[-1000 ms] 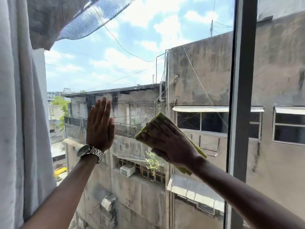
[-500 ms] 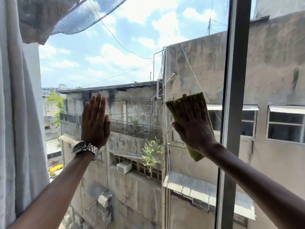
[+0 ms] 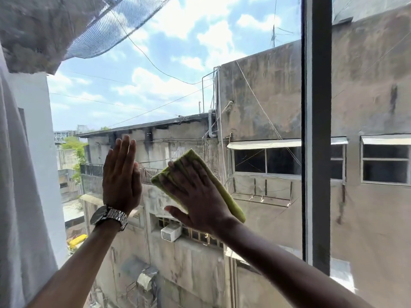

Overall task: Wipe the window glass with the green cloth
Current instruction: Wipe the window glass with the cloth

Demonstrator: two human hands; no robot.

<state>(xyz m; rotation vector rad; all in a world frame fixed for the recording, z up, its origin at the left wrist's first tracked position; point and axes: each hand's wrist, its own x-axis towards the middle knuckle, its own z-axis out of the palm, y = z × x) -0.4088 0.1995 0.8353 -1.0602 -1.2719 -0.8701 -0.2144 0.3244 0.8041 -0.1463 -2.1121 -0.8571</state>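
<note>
**Soft cloth pinned flat against a rigid pane**

The window glass [image 3: 182, 90] fills most of the view, and everything else is placed from its dark upright frame bar [image 3: 317, 130]. The pane left of that bar is the one being worked. It is hard, smooth and probably slippery under a palm, and being glass it should take firm, even pressure rather than a shove.

Far to the left of the bar hangs a pale curtain [image 3: 20, 196], well apart from both hands.

The green cloth [image 3: 224, 194] lies on the glass left of the bar, between it and the left hand. It looks thin, limp and light, folded into a pad, with edges showing above and to the right of the fingers. It is best held under a spread palm near its middle, so that the corners do not curl.

The right hand [image 3: 198, 196] lies open and flat over the cloth, fingers spread, pressing rather than gripping.

The left hand [image 3: 121, 174], further left from the bar, is open and empty, palm toward the pane, seemingly bracing. A metal wristwatch [image 3: 109, 216] sits below it.
</note>
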